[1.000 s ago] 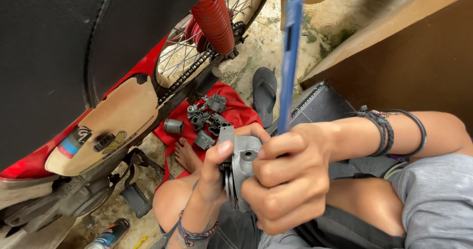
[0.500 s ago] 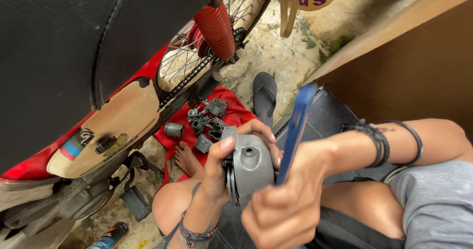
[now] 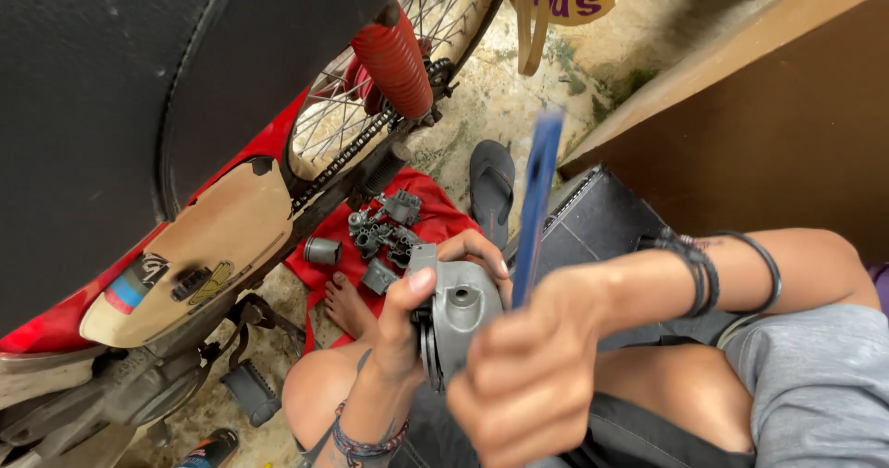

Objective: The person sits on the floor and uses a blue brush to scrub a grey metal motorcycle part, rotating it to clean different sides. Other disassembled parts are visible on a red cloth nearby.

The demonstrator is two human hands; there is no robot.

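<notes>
My left hand (image 3: 412, 315) grips a grey metal piston (image 3: 460, 315), thumb on its near side and fingers curled over the far edge. My right hand (image 3: 532, 375) is closed around the lower end of a long blue tool (image 3: 535, 204), held nearly upright just right of the piston. The tool is blurred with motion. Both wrists wear dark cord bracelets. My bare knee (image 3: 319, 389) sits under the left hand.
A red motorbike (image 3: 213, 227) with a black seat, spoked rear wheel and red shock spring (image 3: 394, 56) fills the left. Several grey engine parts (image 3: 380, 227) lie on a red cloth (image 3: 444, 213). A dark sandal (image 3: 489, 179), a black box (image 3: 602, 218) and a wooden panel (image 3: 778, 116) are nearby.
The blue tool swung down to the right, then back up toward vertical. My right hand shifted slightly lower while the left hand kept hold of the piston.
</notes>
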